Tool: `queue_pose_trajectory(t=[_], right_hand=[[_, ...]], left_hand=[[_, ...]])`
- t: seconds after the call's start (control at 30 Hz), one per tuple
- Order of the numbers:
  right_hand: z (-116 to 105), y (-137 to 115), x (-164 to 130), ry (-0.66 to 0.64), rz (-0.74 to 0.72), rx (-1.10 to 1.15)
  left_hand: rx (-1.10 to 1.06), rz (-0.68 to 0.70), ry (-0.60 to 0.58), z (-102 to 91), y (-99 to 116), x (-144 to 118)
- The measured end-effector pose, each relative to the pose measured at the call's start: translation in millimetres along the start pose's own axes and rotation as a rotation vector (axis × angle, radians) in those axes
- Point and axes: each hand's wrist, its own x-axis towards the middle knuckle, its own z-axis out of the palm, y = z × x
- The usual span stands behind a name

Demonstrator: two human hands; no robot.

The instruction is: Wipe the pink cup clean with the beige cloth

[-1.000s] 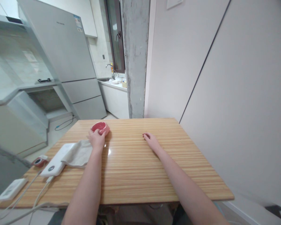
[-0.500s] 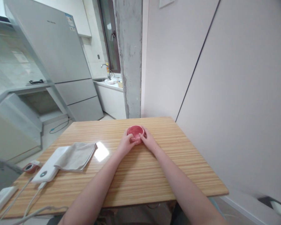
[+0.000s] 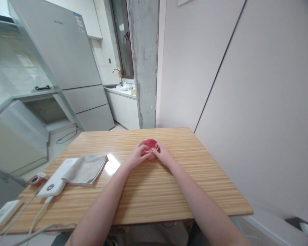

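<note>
Bowl (image 3: 150,144) | pinkish red | round | open-topped | sides partly hidden by fingers (image 3: 156,153)

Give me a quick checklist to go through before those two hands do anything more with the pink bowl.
1. Left hand on the pink bowl: ok, at its left side.
2. Right hand on the bowl: ok, at its right side.
3. Bowl's opening unblocked: not ok, the hands partly cover it.
4. Bowl's base flat on the table: cannot tell, the base is hidden.
5. Gray cloth apart from the bowl: ok, it lies off to the left, partly over a white device.
</note>
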Motion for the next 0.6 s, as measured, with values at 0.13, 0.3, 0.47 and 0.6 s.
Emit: queue_pose_trajectory(t=[0.13, 0.3, 0.47, 0.6], right_hand=[[-0.2, 4.1, 2.9, 0.025, 0.01, -0.076], [1.0, 11.6, 3.5, 0.084, 0.006, -0.008], [-0.9, 11.5, 0.5, 0.161, 0.074, 0.117], [-2.2, 10.2, 0.2, 0.164, 0.089, 0.135]], left_hand=[[0.269, -0.213, 0.207, -44.0, -21.2, -3.3], [0.639, -0.744, 0.296, -93.7, -55.0, -20.8], [0.662, -0.891, 0.144, -95.0, -75.9, -31.7], [0.686, -0.799, 0.096, -83.9, -77.2, -29.7]])
